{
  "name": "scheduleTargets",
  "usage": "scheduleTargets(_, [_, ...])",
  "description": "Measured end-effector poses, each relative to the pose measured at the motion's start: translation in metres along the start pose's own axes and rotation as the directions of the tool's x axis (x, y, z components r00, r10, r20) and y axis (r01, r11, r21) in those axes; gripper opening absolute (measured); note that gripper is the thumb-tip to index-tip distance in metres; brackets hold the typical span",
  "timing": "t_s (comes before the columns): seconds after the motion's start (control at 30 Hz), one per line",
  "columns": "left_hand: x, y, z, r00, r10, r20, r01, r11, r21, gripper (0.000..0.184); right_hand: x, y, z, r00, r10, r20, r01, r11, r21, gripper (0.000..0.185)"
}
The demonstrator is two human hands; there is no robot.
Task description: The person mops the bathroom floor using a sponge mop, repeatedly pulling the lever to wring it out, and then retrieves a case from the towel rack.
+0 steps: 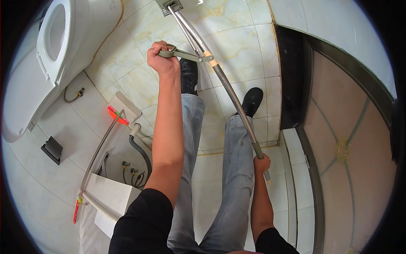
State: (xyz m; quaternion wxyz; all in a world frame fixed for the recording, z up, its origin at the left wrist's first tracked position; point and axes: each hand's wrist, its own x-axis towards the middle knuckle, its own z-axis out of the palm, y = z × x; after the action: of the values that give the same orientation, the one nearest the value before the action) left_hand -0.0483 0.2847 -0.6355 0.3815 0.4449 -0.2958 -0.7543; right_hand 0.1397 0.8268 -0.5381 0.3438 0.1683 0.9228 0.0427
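A sponge mop (pixel 230 91) with a long metal pole runs slantwise between my legs from the upper middle to the lower right. Its grey-green head (pixel 172 6) is partly cut off by the top edge of the view. My left hand (pixel 163 58) is closed around the looped end of the grey-green squeeze lever (pixel 182 54), which sticks out to the left from a joint on the pole. Lower down, my right hand (pixel 262 161) wraps around the grip near the pole's end.
A white toilet (pixel 63 46) with its lid raised stands at the upper left. An orange-and-pink broom (pixel 116 115), a grey drain hose (pixel 141 150) and a white cabinet (pixel 112 192) are on the left. A doorway with a patterned door (pixel 342 148) is on the right. Pale tiles (pixel 237 46) cover the floor.
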Motion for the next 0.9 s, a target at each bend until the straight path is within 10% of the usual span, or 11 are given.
scheduleTargets(0.8, [-0.003, -0.018, -0.046, 0.999, 0.014, -0.039, -0.017, 0.996, -0.09, 0.019, 0.017, -0.014, -0.01, 0.999, 0.02, -0.033, -0.022, 0.997, -0.077, 0.035])
scheduleTargets(0.9, [-0.007, -0.019, -0.05, 0.995, 0.035, -0.091, -0.042, 0.997, -0.072, 0.017, 0.017, -0.013, -0.01, 0.995, 0.099, -0.012, -0.099, 0.992, -0.072, 0.008])
